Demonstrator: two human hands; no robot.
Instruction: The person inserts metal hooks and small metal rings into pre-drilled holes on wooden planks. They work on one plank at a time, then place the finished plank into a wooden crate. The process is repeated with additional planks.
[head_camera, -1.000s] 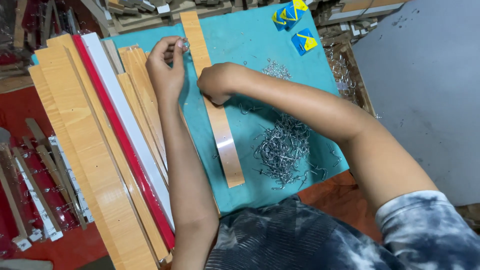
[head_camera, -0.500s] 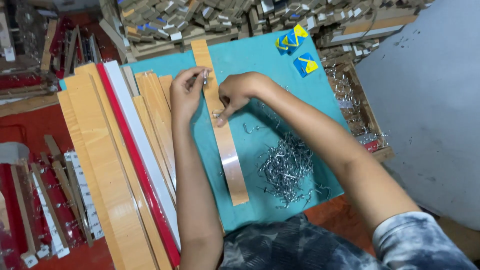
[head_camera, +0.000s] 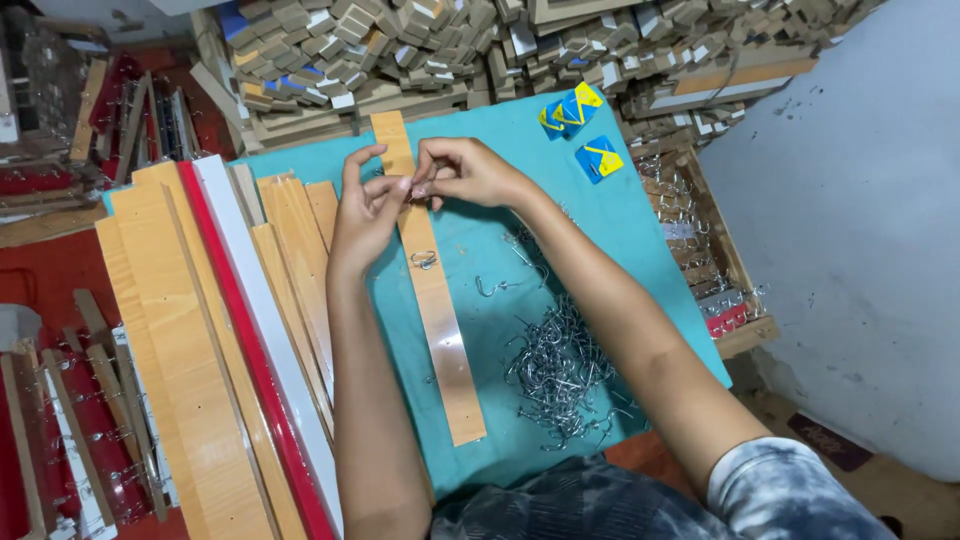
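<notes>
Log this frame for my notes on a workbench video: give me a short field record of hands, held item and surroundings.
left hand: raised over the strip, fingers meeting the right hand
right hand: pinching a small metal piece, too small to identify
strip: long wooden slat on the teal mat, one hook on it
hooks: loose metal pile right of the strip
boards: wood, white and red lengths stacked at left
</notes>
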